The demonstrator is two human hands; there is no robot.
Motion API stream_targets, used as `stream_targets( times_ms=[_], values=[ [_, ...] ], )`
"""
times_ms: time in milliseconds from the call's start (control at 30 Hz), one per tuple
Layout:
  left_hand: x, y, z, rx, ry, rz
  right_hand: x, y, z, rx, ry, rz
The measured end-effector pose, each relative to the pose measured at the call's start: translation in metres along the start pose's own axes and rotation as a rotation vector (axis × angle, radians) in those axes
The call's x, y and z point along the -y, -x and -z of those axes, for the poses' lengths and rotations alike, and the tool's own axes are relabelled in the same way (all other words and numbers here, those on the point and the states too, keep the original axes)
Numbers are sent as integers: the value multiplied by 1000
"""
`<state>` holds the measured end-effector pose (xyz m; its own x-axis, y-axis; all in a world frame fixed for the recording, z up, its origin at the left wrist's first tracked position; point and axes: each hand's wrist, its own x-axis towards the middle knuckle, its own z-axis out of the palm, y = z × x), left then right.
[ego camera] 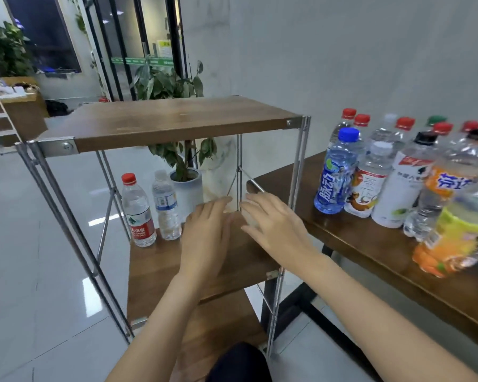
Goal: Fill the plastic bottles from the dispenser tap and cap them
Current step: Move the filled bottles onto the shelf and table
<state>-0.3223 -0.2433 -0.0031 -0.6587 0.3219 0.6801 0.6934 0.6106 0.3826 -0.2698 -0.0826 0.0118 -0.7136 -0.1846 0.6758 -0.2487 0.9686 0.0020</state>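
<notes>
Two capped plastic bottles stand on the middle shelf of a wood-and-metal rack: a red-capped bottle with a red label and a smaller clear bottle beside it. My left hand and my right hand reach over that shelf to the right of the bottles, fingers straight, holding nothing. Many capped bottles crowd the wooden table at right, among them a blue-capped bottle and an orange soda bottle. No dispenser tap is in view.
The rack's top shelf is bare and overhangs my hands. A potted plant stands on the floor behind the rack. A desk and a white ladder are far left. Glossy tiled floor surrounds the rack.
</notes>
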Motion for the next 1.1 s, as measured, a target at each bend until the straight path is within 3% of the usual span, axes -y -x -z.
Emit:
stream_targets(
  times_ms=[400,667,967,1100],
  values=[
    [-134,-54,-25,-114,299,-404,-96,43,112,-122,249,-324],
    [-182,-129,-72,166,189,-360,-151,3,131,23,396,-501],
    [-181,-186,-135,367,-104,-279,-202,-22,108,251,678,-520],
    [-177,-195,-146,388,-114,-241,-212,-22,105,368,767,-553]
  ],
)
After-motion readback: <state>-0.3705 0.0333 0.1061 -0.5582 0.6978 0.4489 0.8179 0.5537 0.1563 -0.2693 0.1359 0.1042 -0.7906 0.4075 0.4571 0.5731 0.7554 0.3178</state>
